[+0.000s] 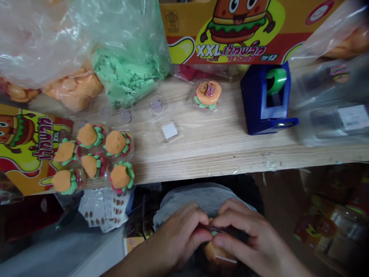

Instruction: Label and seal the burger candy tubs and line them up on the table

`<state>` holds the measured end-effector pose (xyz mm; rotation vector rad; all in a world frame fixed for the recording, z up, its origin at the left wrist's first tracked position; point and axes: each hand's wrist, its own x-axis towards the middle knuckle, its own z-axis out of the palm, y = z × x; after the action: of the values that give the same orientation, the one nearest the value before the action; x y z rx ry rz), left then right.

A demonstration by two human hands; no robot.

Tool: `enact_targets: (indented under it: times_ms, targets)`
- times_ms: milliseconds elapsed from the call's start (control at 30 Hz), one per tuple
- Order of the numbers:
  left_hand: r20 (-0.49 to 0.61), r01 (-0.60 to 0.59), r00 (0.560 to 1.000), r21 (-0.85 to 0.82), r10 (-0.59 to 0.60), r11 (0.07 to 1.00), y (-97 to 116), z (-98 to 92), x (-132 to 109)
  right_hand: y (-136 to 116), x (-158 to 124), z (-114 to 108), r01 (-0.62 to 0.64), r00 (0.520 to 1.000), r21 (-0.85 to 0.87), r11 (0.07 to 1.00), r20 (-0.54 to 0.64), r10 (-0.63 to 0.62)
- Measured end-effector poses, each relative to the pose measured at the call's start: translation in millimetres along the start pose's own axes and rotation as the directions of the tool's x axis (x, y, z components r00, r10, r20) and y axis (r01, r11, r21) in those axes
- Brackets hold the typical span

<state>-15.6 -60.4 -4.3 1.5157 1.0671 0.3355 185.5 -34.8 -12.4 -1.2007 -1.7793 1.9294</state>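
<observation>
My left hand [187, 232] and my right hand [246, 232] come together below the table's front edge, over my lap. Both pinch the edges of a small clear plastic box with an orange marshmallow burger [217, 254] in it. A bit of green shows between the thumbs; much of the box is hidden by fingers. On the table, a packed burger with a round sticker [208, 92] sits in its own clear box. Several burgers with orange tops and green and red layers [119, 176] stand in open clear trays at the left.
A blue tape dispenser [253, 104] stands right of centre. Bags of green pieces [127, 73] and orange pieces [75, 88] lie at the back left. A printed carton [184, 46] stands at the back. Empty clear boxes [169, 130] lie mid-table; sticker sheets [105, 209] hang below.
</observation>
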Motion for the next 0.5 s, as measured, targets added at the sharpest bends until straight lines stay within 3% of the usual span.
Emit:
enact_targets:
  times_ms: [100, 267, 500]
  targets:
    - [-0.009, -0.019, 1.000, -0.004, 0.019, 1.000, -4, 4.8, 3, 0, -1, 1, -0.021, 1.000, -0.018, 1.000, 0.012, 0.021]
    - [-0.156, 0.038, 0.987, -0.070, -0.049, 0.997, -10, 12.3, 2, 4, -4, 2, -0.019, 0.999, 0.007, 1.000, -0.027, 0.019]
    - [-0.062, -0.076, 0.995, 0.030, 0.077, 0.997, -9, 9.5, 2, 2, -2, -7, -0.023, 0.990, -0.041, 0.999, 0.138, 0.029]
